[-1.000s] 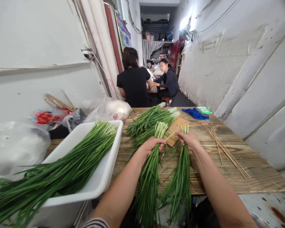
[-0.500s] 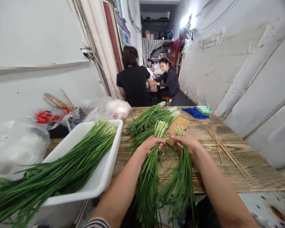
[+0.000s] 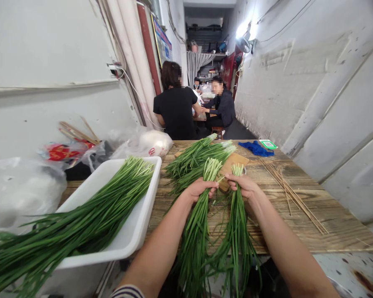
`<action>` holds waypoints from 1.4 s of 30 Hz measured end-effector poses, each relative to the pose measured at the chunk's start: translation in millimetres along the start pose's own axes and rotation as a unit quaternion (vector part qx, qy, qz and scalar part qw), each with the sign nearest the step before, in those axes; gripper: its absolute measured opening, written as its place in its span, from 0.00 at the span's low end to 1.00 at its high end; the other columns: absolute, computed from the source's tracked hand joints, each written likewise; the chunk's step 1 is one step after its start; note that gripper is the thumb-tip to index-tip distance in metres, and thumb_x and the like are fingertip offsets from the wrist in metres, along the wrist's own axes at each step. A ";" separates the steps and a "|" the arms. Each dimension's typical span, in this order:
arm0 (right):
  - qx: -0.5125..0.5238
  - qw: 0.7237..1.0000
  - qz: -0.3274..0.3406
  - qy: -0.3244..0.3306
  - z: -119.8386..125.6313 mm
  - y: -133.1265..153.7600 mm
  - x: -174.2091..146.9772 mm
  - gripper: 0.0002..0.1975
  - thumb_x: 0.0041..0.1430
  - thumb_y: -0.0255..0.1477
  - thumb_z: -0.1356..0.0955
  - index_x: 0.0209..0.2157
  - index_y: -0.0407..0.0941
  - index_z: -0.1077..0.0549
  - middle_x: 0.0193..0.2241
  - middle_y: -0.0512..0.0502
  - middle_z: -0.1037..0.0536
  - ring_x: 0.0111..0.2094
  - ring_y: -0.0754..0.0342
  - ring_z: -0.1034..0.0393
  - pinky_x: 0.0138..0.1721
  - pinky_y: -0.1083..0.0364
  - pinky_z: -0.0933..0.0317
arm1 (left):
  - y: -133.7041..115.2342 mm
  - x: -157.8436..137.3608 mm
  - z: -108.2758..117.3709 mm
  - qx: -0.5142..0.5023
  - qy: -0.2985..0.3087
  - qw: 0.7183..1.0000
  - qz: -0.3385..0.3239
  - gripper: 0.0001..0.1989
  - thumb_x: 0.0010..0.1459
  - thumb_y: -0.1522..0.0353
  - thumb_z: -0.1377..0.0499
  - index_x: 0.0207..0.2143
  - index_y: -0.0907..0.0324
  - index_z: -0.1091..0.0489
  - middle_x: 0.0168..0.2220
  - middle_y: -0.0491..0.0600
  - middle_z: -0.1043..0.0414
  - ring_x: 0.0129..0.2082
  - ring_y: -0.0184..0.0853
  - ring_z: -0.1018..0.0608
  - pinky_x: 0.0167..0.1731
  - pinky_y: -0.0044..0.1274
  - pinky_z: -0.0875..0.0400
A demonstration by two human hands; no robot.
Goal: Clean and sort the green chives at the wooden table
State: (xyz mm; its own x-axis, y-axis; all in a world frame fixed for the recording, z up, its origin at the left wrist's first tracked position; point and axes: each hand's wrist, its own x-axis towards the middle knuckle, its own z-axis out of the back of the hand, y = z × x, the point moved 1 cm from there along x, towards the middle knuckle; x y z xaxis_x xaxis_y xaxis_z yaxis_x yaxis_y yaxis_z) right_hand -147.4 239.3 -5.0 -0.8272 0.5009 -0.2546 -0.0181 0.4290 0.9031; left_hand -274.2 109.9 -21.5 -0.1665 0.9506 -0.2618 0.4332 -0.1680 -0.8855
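My left hand (image 3: 202,189) is closed around a bunch of garlic chives (image 3: 194,231), pale stem ends up and green leaves hanging over the table's near edge. A second, thinner bunch of garlic chives (image 3: 237,215) hangs from my right hand (image 3: 241,184), whose fingers are wrapped around it just below the pale ends. Between the two hands a short pale stem spans the gap, at the fingertips of both. Behind them, more garlic chives (image 3: 192,159) lie in bundles on the wooden table (image 3: 276,207), partly over a brown board (image 3: 236,162).
On the left, a white plastic tub (image 3: 143,223) holds a large heap of chives. Plastic bags (image 3: 155,142) lie behind it. Thin sticks (image 3: 294,194), a blue cloth (image 3: 256,148) and a green-edged code card (image 3: 268,144) rest at the right. Several people (image 3: 175,107) sit beyond the table.
My right hand has turned slightly and its bunch has shifted a little right, hanging straighter. The left hand stays nearly in place with its bunch.
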 end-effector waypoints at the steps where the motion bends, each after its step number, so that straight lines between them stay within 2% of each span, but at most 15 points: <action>1: 0.011 1.000 -0.004 -0.001 1.2 0.4 0.6 0.17 0.39 0.29 0.23 0.22 0.42 0.35 0.11 0.59 0.39 0.11 0.67 0.49 0.10 0.66 0.54 | -0.2 -0.5 -0.1 0.001 -0.001 1.000 -0.001 0.12 0.41 0.68 0.33 0.24 0.66 0.32 0.15 0.43 0.38 0.13 0.22 0.37 0.15 0.16 0.42; 5: 0.056 0.998 -0.022 0.005 12.3 6.6 2.8 0.15 0.44 0.31 0.24 0.25 0.42 0.34 0.12 0.60 0.40 0.12 0.67 0.49 0.10 0.66 0.53 | 0.2 -0.9 0.8 0.008 0.004 1.000 -0.006 0.12 0.42 0.69 0.33 0.24 0.66 0.32 0.15 0.43 0.38 0.13 0.22 0.37 0.16 0.16 0.42; 9: 0.091 0.995 -0.012 -0.040 26.7 11.0 7.3 0.14 0.46 0.30 0.25 0.25 0.43 0.35 0.12 0.60 0.41 0.11 0.67 0.50 0.09 0.67 0.53 | 1.0 0.3 2.1 -0.003 -0.002 1.000 0.005 0.12 0.42 0.69 0.33 0.24 0.66 0.33 0.15 0.42 0.38 0.13 0.22 0.37 0.15 0.17 0.43; 13: 0.077 0.993 0.013 -0.089 33.6 8.7 13.3 0.19 0.47 0.31 0.25 0.23 0.45 0.41 0.12 0.60 0.43 0.11 0.66 0.51 0.08 0.66 0.53 | -0.7 0.4 2.0 -0.030 -0.002 1.000 0.008 0.11 0.42 0.69 0.33 0.23 0.66 0.33 0.15 0.42 0.39 0.13 0.22 0.38 0.15 0.16 0.43; 18: 0.071 0.992 0.021 -0.105 32.8 5.0 16.2 0.21 0.47 0.32 0.25 0.23 0.46 0.43 0.13 0.60 0.42 0.11 0.67 0.52 0.07 0.66 0.54 | -2.3 1.0 3.4 -0.054 -0.022 0.998 0.022 0.10 0.44 0.70 0.35 0.23 0.66 0.33 0.16 0.42 0.39 0.13 0.21 0.38 0.15 0.16 0.43; 25: 0.043 0.996 0.001 -0.081 25.3 4.1 11.8 0.14 0.52 0.34 0.28 0.25 0.41 0.34 0.14 0.58 0.40 0.11 0.67 0.51 0.08 0.66 0.55 | -3.2 1.4 2.9 -0.069 -0.009 0.997 0.025 0.08 0.47 0.71 0.37 0.23 0.66 0.33 0.15 0.42 0.39 0.13 0.22 0.38 0.15 0.16 0.44; 30: 0.038 0.999 0.021 -0.004 4.6 1.2 2.2 0.14 0.43 0.29 0.24 0.24 0.41 0.34 0.16 0.58 0.38 0.12 0.68 0.49 0.09 0.68 0.57 | -0.5 3.5 1.6 -0.072 -0.020 0.997 0.025 0.08 0.49 0.71 0.36 0.24 0.67 0.32 0.16 0.43 0.38 0.13 0.22 0.37 0.16 0.16 0.42; 33: 0.050 0.998 0.021 0.016 -8.0 -3.2 -0.4 0.14 0.44 0.30 0.24 0.25 0.41 0.32 0.17 0.57 0.35 0.12 0.68 0.49 0.09 0.67 0.56 | 1.6 4.7 0.2 -0.062 -0.022 0.997 0.028 0.08 0.49 0.71 0.36 0.26 0.67 0.31 0.17 0.44 0.36 0.14 0.23 0.35 0.16 0.17 0.40; 36: 0.068 0.997 0.007 -0.022 -10.2 -5.3 1.1 0.12 0.50 0.32 0.27 0.24 0.41 0.32 0.15 0.55 0.34 0.12 0.65 0.44 0.10 0.65 0.48 | 2.1 4.5 -1.7 -0.059 -0.006 0.997 0.041 0.09 0.49 0.70 0.36 0.30 0.68 0.29 0.20 0.47 0.31 0.17 0.27 0.29 0.19 0.19 0.34; 39: 0.089 0.994 -0.011 -0.058 -6.3 -5.0 3.0 0.12 0.55 0.30 0.30 0.22 0.41 0.33 0.18 0.49 0.29 0.19 0.59 0.32 0.20 0.60 0.34 | 2.0 3.9 -2.7 -0.064 0.010 0.997 0.040 0.10 0.48 0.70 0.35 0.33 0.69 0.27 0.23 0.51 0.28 0.21 0.30 0.26 0.23 0.21 0.31; 41: 0.097 0.994 -0.017 -0.049 -5.1 -4.9 3.3 0.10 0.54 0.28 0.30 0.24 0.41 0.32 0.20 0.48 0.27 0.21 0.58 0.31 0.23 0.59 0.32 | 2.5 3.8 -2.0 -0.062 0.018 0.997 0.035 0.10 0.48 0.71 0.35 0.32 0.69 0.27 0.24 0.51 0.27 0.21 0.30 0.26 0.24 0.21 0.30; 42: 0.100 0.994 -0.017 -0.035 -5.2 -5.2 3.3 0.09 0.53 0.28 0.29 0.25 0.41 0.32 0.18 0.50 0.28 0.19 0.59 0.32 0.22 0.60 0.33 | 3.0 4.0 -1.4 -0.057 0.020 0.998 0.033 0.10 0.48 0.71 0.36 0.32 0.69 0.27 0.24 0.51 0.27 0.21 0.30 0.26 0.23 0.21 0.30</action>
State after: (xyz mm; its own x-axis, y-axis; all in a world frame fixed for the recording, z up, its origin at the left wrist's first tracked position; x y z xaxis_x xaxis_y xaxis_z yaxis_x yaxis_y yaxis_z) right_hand -152.9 234.8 -8.7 -0.7868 0.5318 -0.3132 0.0730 0.5842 0.8083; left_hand -272.2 113.6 -24.7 -0.0998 0.9484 -0.3011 0.5402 -0.2025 -0.8168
